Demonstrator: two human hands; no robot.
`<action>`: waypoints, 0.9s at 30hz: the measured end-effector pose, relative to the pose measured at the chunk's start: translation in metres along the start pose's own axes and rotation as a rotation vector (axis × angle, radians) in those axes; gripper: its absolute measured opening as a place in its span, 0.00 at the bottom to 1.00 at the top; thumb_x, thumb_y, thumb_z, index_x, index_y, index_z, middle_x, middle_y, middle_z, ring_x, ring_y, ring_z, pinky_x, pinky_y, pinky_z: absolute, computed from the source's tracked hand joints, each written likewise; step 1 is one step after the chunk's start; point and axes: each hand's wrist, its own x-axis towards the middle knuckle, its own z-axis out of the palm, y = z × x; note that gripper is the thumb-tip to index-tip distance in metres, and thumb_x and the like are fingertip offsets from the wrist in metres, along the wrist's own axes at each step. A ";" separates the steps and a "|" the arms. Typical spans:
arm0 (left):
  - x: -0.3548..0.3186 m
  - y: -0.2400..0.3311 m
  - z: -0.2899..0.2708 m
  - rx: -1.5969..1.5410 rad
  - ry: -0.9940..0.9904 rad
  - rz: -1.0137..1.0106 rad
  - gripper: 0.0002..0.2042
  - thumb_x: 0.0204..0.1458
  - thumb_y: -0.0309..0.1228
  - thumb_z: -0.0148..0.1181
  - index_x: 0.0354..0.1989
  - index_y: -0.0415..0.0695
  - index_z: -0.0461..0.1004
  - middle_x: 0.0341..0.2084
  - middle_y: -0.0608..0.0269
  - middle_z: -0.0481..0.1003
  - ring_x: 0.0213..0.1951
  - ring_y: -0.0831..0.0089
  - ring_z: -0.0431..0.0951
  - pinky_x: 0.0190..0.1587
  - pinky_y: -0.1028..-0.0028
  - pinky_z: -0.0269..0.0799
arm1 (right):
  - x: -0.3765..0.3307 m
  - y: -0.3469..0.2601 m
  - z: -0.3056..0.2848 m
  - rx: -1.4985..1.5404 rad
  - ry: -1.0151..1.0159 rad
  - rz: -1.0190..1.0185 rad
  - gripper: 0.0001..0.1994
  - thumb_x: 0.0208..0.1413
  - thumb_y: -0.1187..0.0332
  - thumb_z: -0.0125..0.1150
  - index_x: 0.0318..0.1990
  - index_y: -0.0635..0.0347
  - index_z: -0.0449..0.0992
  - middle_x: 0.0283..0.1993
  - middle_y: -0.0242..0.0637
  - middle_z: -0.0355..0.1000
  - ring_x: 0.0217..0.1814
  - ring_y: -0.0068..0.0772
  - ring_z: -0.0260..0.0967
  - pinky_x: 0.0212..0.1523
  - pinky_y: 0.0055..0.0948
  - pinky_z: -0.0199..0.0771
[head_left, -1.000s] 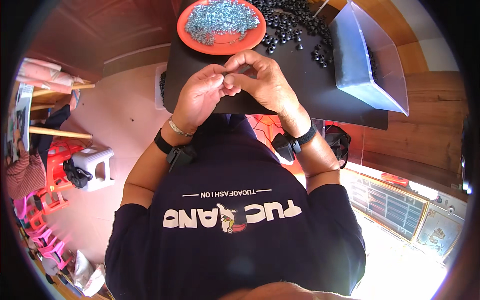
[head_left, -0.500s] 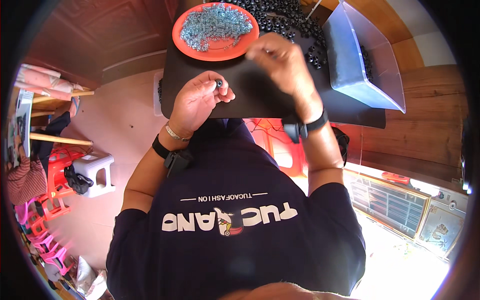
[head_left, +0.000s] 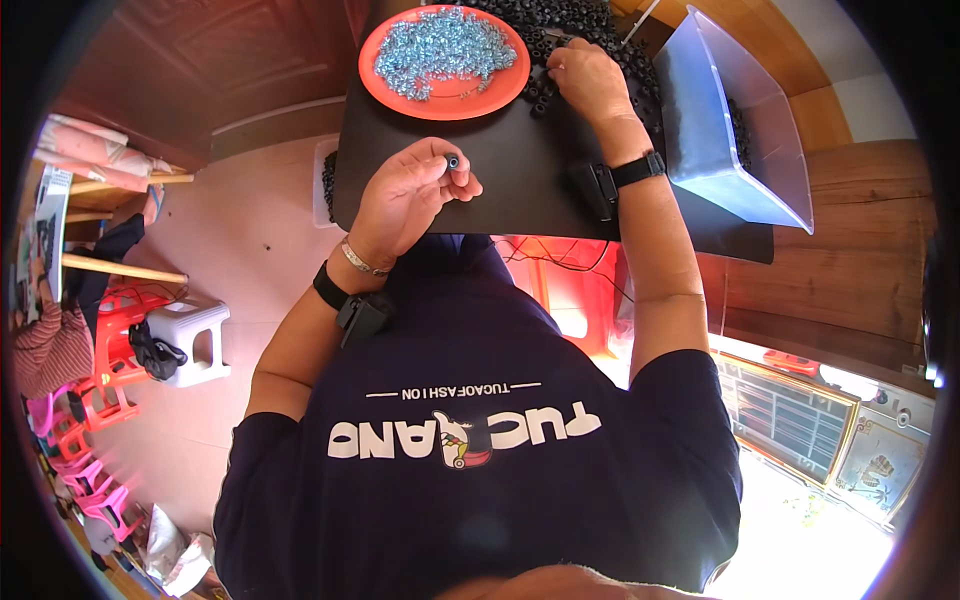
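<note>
My left hand (head_left: 408,195) is closed, pinching a small black ring-like part (head_left: 452,161) between thumb and fingertips above the near side of the dark table. A round hole shows in the part's end. My right hand (head_left: 592,85) is down at the pile of small black parts (head_left: 630,62) at the far right of the table, its fingers drawn together. What lies between those fingertips is hidden. Left of that hand rests an orange-red plate (head_left: 376,88) heaped with small shiny silver metal pieces (head_left: 440,48).
A clear plastic bin (head_left: 715,150) lies tipped at the table's right side, with black parts inside. Another container (head_left: 325,180) stands by the left table edge. Plastic stools (head_left: 190,340) and a person's striped sleeve (head_left: 55,350) are at far left.
My right hand has moved away from the plate's edge, farther and to the right, onto the black pile. My left hand keeps its pinch on the black part, nearly in place.
</note>
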 end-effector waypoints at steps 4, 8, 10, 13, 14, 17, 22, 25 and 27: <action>0.000 -0.001 -0.001 0.006 -0.002 0.015 0.10 0.56 0.33 0.48 0.38 0.38 0.68 0.32 0.62 0.69 0.39 0.66 0.71 0.45 0.69 0.64 | -0.004 0.001 -0.012 0.339 0.096 0.010 0.07 0.50 0.67 0.61 0.37 0.53 0.79 0.36 0.33 0.75 0.38 0.32 0.72 0.40 0.30 0.71; -0.002 -0.001 -0.002 0.002 -0.009 0.009 0.11 0.57 0.34 0.48 0.38 0.38 0.68 0.32 0.62 0.69 0.39 0.66 0.71 0.44 0.69 0.64 | -0.019 -0.007 -0.047 1.240 -0.099 0.196 0.08 0.55 0.72 0.58 0.41 0.66 0.75 0.37 0.30 0.74 0.37 0.19 0.70 0.40 0.19 0.68; -0.002 -0.002 -0.002 0.015 -0.004 0.013 0.11 0.57 0.34 0.48 0.38 0.38 0.68 0.32 0.62 0.69 0.39 0.66 0.71 0.44 0.69 0.64 | -0.035 -0.020 -0.053 1.453 -0.121 0.224 0.08 0.55 0.74 0.58 0.42 0.65 0.75 0.38 0.32 0.75 0.38 0.20 0.70 0.41 0.20 0.69; -0.002 -0.002 -0.001 -0.049 -0.018 0.018 0.09 0.57 0.30 0.47 0.40 0.38 0.68 0.31 0.63 0.70 0.38 0.67 0.73 0.44 0.71 0.66 | -0.061 -0.040 -0.059 1.784 -0.140 0.259 0.09 0.54 0.76 0.58 0.42 0.65 0.75 0.39 0.36 0.75 0.38 0.23 0.70 0.42 0.21 0.69; -0.001 -0.002 -0.001 -0.045 -0.028 0.030 0.09 0.57 0.31 0.47 0.40 0.38 0.68 0.31 0.63 0.70 0.38 0.67 0.73 0.44 0.70 0.66 | -0.069 -0.046 -0.059 1.904 -0.145 0.256 0.09 0.54 0.76 0.59 0.42 0.65 0.75 0.39 0.38 0.74 0.38 0.25 0.71 0.42 0.22 0.70; -0.001 -0.003 -0.002 -0.029 -0.031 0.031 0.10 0.57 0.31 0.47 0.41 0.38 0.68 0.32 0.62 0.70 0.39 0.67 0.73 0.45 0.70 0.66 | -0.086 -0.065 -0.057 2.046 -0.111 0.253 0.09 0.53 0.76 0.60 0.42 0.64 0.75 0.39 0.40 0.75 0.37 0.25 0.71 0.41 0.23 0.69; 0.000 -0.003 -0.003 0.002 -0.019 0.026 0.11 0.58 0.32 0.47 0.41 0.38 0.68 0.32 0.62 0.69 0.39 0.66 0.73 0.45 0.69 0.66 | -0.101 -0.086 -0.050 2.146 -0.044 0.222 0.09 0.53 0.77 0.59 0.42 0.65 0.75 0.39 0.41 0.74 0.37 0.26 0.71 0.41 0.23 0.69; 0.000 -0.003 -0.003 0.010 -0.017 0.029 0.11 0.58 0.32 0.46 0.42 0.37 0.68 0.32 0.61 0.69 0.40 0.66 0.73 0.45 0.69 0.66 | -0.105 -0.094 -0.044 2.185 -0.041 0.210 0.10 0.54 0.77 0.58 0.44 0.66 0.75 0.39 0.42 0.74 0.38 0.27 0.72 0.41 0.23 0.70; 0.000 -0.003 -0.005 0.007 -0.032 0.040 0.11 0.58 0.33 0.46 0.42 0.37 0.68 0.33 0.61 0.69 0.40 0.65 0.73 0.46 0.68 0.66 | -0.107 -0.098 -0.041 2.224 -0.045 0.234 0.10 0.54 0.76 0.58 0.45 0.66 0.74 0.39 0.42 0.74 0.38 0.28 0.72 0.41 0.24 0.70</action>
